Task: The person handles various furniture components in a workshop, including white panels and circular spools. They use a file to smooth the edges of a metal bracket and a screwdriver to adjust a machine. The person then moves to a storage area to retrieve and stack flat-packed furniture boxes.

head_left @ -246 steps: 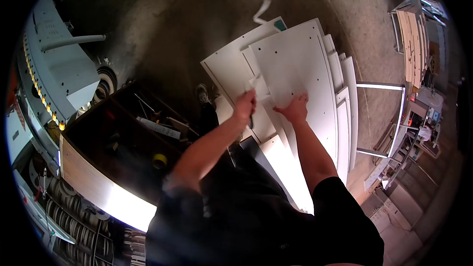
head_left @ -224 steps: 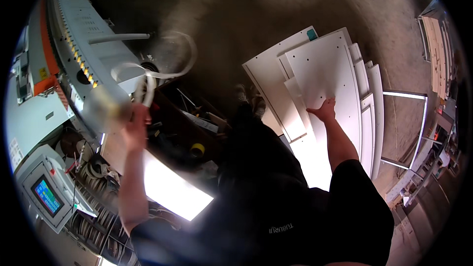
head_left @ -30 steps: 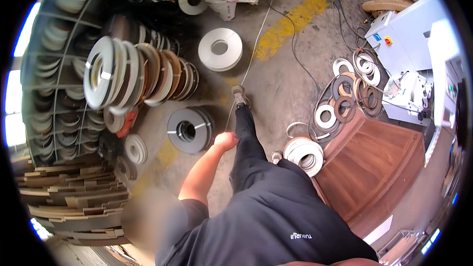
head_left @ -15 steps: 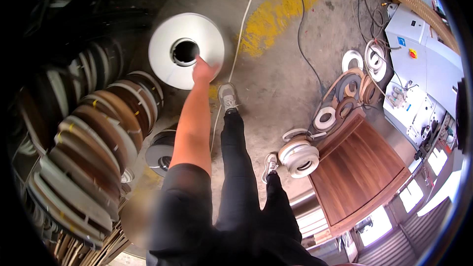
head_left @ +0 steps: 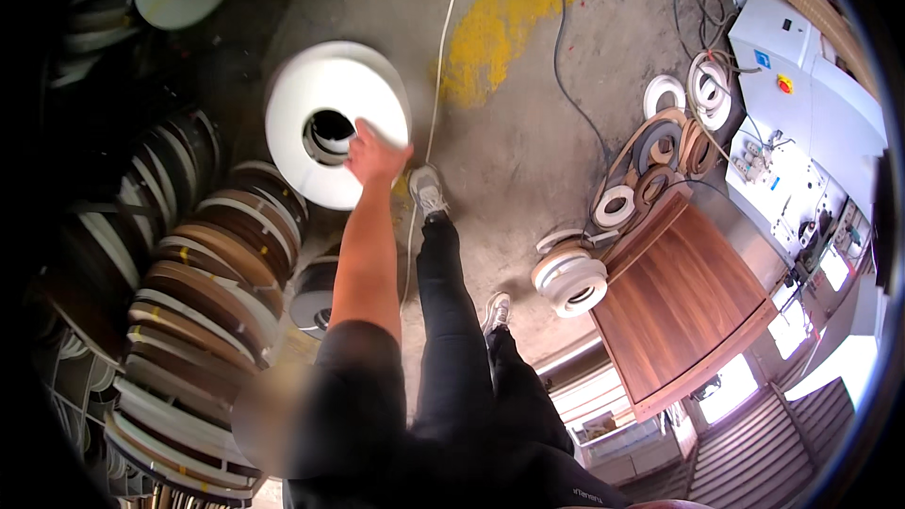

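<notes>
My left hand (head_left: 377, 155) is at the right side of the centre hole of a large white roll of edge banding (head_left: 297, 165). Its fingers are bent over the hole's edge and grip the roll there; motion smears the fingertips. The roll tilts, and its thickness shows along the far rim and inside the hole. My right hand is out of view. A dark grey roll (head_left: 313, 306) rests on the floor beside my left forearm.
Packed rolls of banding (head_left: 212, 269) stand on edge at the left. Smaller rolls (head_left: 575, 287) are stacked by a brown wooden panel (head_left: 688, 311). A white cord (head_left: 443, 47) and a dark cable (head_left: 566, 57) cross the floor. A grey machine (head_left: 801, 57) stands at right.
My left hand has closed on the hole's edge of the white roll, which has tipped from lying flatter. The whole view has shifted a little, moving the surroundings left.
</notes>
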The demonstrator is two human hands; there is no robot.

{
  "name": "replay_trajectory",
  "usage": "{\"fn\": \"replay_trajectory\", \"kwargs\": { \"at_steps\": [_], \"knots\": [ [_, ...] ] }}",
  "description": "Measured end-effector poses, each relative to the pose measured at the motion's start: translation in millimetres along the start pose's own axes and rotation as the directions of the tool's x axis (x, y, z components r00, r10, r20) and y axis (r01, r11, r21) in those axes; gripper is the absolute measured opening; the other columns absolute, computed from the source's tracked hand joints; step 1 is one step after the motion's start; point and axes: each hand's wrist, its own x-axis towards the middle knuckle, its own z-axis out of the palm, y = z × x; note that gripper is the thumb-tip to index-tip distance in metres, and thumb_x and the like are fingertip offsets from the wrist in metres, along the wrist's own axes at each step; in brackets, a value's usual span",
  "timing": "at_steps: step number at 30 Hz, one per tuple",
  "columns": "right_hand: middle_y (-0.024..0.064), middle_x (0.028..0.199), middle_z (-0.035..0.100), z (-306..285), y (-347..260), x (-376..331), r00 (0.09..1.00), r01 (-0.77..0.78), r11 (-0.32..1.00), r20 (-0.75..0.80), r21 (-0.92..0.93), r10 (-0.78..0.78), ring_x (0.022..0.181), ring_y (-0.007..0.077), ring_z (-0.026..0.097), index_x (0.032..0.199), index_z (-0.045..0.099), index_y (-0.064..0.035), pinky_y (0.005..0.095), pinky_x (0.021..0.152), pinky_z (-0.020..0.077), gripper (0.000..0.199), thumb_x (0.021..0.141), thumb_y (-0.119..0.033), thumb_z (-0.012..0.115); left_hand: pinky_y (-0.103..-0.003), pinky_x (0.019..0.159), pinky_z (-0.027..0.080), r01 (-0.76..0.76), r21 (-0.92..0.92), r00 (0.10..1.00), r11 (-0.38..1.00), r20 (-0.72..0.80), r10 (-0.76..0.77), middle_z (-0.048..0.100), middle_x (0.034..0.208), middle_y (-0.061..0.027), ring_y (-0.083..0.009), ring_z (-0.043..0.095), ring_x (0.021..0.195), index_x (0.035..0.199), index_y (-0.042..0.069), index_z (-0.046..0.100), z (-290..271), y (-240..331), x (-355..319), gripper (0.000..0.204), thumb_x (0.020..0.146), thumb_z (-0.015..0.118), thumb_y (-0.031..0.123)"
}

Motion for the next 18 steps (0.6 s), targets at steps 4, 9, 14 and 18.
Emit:
{"fn": "replay_trajectory", "kwargs": {
  "at_steps": [4, 9, 14, 18],
  "knots": [
    [0.0135, 0.111, 0.07, 6, 20, -7, 0.994, 0.109, 0.993, -0.024, 0.038, -0.108, 0.105, 0.0337, 0.068, 0.124, 0.065, -0.0075, 0.0428, 0.088, 0.0542, 0.04, 0.1, -0.039, 0.06, -0.056, 0.116, 0.034, -0.161, 0.034, 0.974, 0.986, 0.165, 0.153, 0.043, 0.155, -0.0227, -0.0344, 0.044, 0.144, 0.164, 0.014, 0.009, -72, -39, -62, 0.131, 0.068, 0.088, 0.055],
    [0.0208, 0.118, 0.067, -11, 59, 35, 0.814, 0.572, 0.82, -0.106, -0.018, -0.571, 0.11, 0.0424, 0.065, 0.127, 0.062, -0.0078, 0.0489, 0.089, 0.0541, 0.039, 0.094, -0.027, 0.06, -0.044, 0.103, 0.051, -0.038, -0.498, 0.787, 0.866, 0.52, 0.333, 0.053, 0.146, -0.0248, -0.0343, 0.056, 0.132, 0.163, 0.004, 0.013, -139, -108, -110, 0.122, 0.077, 0.087, 0.048],
    [0.0207, 0.11, 0.069, -27, -8, 43, 0.852, 0.523, 0.791, -0.205, 0.318, -0.482, 0.103, 0.0413, 0.068, 0.114, 0.07, -0.0082, 0.051, 0.087, 0.0545, 0.034, 0.092, -0.033, 0.06, -0.049, 0.092, 0.059, 0.572, -0.515, 0.45, 0.639, 0.848, 0.28, 0.069, 0.123, -0.0111, -0.0293, 0.069, 0.106, 0.141, 0.012, 0.058, -225, -104, -176, 0.06, 0.096, 0.062, 0.052],
    [0.0208, 0.103, 0.071, -98, -87, 95, 0.854, 0.512, 0.769, -0.125, 0.382, -0.506, 0.1, 0.0405, 0.069, 0.105, 0.073, -0.0086, 0.0502, 0.086, 0.0551, 0.033, 0.091, -0.036, 0.06, -0.048, 0.095, 0.057, 0.517, -0.595, 0.537, 0.616, 0.785, 0.309, 0.068, 0.122, -0.0129, -0.0317, 0.067, 0.109, 0.142, 0.008, 0.054, -311, -18, -252, 0.059, 0.093, 0.064, 0.039]
  ]
}}
